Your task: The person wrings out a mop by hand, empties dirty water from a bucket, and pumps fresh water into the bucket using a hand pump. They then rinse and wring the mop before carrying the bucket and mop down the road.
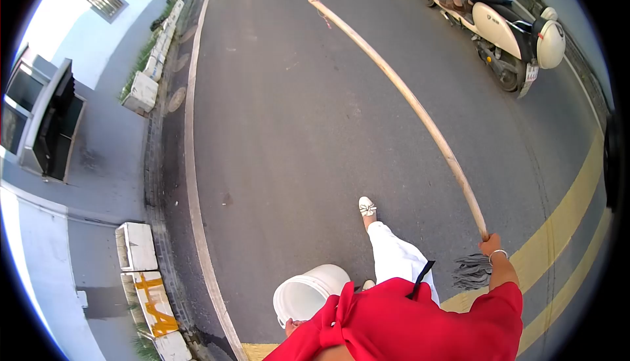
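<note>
My right hand (pixel 490 245) is wrapped round the long wooden handle of a mop (pixel 420 109), close to its lower end. The handle reaches up and to the left across the view, over the road. Grey mop strands (pixel 472 271) hang just behind the hand. At the bottom, my left hand (pixel 293 327) grips the rim of a white plastic bucket (pixel 333 277). The bucket is tilted, and its visible inside looks empty. Red clothing hides part of the bucket and the left wrist.
A person rides a cream scooter (pixel 502 26) at the upper right. Along the left run a kerb line (pixel 191 131), white planter boxes (pixel 146 249) and a wall with a window unit (pixel 56 121). Yellow stripes (pixel 564 223) mark the asphalt at right.
</note>
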A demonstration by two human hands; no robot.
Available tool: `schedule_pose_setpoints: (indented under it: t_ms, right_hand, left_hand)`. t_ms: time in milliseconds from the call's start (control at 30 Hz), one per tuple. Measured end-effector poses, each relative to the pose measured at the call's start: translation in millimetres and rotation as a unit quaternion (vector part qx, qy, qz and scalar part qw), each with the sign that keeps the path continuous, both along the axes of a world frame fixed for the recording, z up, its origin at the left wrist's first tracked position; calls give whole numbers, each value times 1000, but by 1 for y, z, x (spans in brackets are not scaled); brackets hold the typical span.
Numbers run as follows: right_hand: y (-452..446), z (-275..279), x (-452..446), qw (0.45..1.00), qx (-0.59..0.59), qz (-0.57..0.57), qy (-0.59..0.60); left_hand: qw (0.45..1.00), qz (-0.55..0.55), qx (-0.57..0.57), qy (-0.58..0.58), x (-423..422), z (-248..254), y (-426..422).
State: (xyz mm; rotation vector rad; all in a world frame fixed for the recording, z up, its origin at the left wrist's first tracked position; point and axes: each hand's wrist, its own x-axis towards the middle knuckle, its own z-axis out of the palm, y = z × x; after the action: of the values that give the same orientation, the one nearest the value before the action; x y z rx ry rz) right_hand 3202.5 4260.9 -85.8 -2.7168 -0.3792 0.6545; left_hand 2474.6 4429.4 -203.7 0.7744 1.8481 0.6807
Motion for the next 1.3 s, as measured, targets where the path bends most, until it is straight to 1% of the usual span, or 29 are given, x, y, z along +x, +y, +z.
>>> schedule_pose_setpoints:
  t_ms: [33, 67, 100, 133, 167, 233, 267, 300, 333, 367, 400, 433, 467, 500, 567, 600, 667, 767, 833, 867, 900, 933, 1000, 1067, 1133, 1167, 1233, 1267, 1300]
  right_hand:
    - [34, 2, 20, 1000, -19, 17, 5]
    - [91, 22, 33, 996, -62, -3, 64]
    - [111, 10, 45, 996, -60, 2, 69]
    - [162, -8, 63, 998, -21, -11, 61]
    - [214, -4, 67, 997, -6, -34, 68]
    - [299, 34, 79, 996, 13, 4, 84]
    - [346, 46, 94, 997, 21, 7, 75]
    - [389, 55, 106, 995, -8, -4, 104]
    - [423, 61, 118, 990, -42, -13, 137]
    - [456, 68, 134, 990, -42, -6, 132]
    - [493, 71, 153, 991, -46, -14, 126]
    - [528, 73, 173, 991, -50, -22, 120]
    - [563, 74, 195, 992, -48, -18, 117]
    - [595, 74, 216, 992, -38, -42, 111]
    - [655, 62, 249, 992, -24, -66, 107]
    - [686, 55, 271, 993, -19, -84, 83]
    - [727, 52, 287, 993, -44, -90, 69]
    - [825, 46, 335, 992, -10, -103, 76]
    - [883, 35, 372, 987, 9, -104, 124]
    - [912, 36, 385, 987, 14, -107, 119]
    - [945, 41, 398, 989, -5, -109, 104]
    - [984, 46, 415, 990, -24, -113, 87]
    - [1047, 41, 440, 988, -37, -110, 106]
    - [1120, 35, 499, 988, -21, -107, 110]
    - [1177, 13, 505, 989, -44, -87, 110]
    - [1208, 17, 502, 987, -55, -90, 118]
    - [1302, 37, 526, 991, -71, -57, 94]
    - [1340, 36, 544, 991, -81, -48, 93]
    - [1383, 32, 562, 989, -74, -53, 118]
  left_hand:
    - [999, 36, -18, -12, 30, 7, 45]
    - [998, 52, -36, -16, 48, 17, 73]
    - [997, 59, -50, -22, 68, 27, 108]
    - [996, 66, -51, -41, 92, 37, 156]
    - [995, 70, -50, -51, 97, 41, 194]
    - [991, 84, -64, -79, 101, 53, 268]
    - [981, 119, -85, -129, 106, 50, 302]
    - [951, 180, -122, -220, 105, 42, 328]
    - [900, 248, -160, -322, 106, 31, 355]
    - [836, 302, -201, -412, 116, 19, 382]
    - [917, 210, -134, -313, 140, 22, 414]
    - [978, 108, -79, -158, 164, 25, 447]
    - [999, 39, -37, 8, 197, 38, 481]
    - [998, 39, -28, 40, 219, 40, 520]
    - [998, 42, -38, 4, 257, 37, 595]
    - [998, 44, -48, -24, 278, 31, 636]
    - [996, 34, -67, -49, 311, 32, 698]
    - [992, 4, -73, -103, 357, 22, 789]
    - [990, -25, -49, -134, 377, 5, 846]
    - [994, -35, -39, -99, 381, -11, 870]
    - [996, -46, -25, -67, 399, -16, 911]
    - [998, -25, -39, -53, 416, -18, 948]
    - [998, 17, -55, -32, 449, -8, 1022]
    - [997, 43, -47, -37, 489, -1, 1098]
    - [998, 54, -36, -18, 504, 14, 1168]
    - [998, 56, -30, -4, 514, 17, 1196]
    - [998, 54, -11, 24, 535, 19, 1250]
    - [998, 44, 5, 43, 545, 19, 1279]
    - [998, 46, 24, 34, 557, 17, 1308]
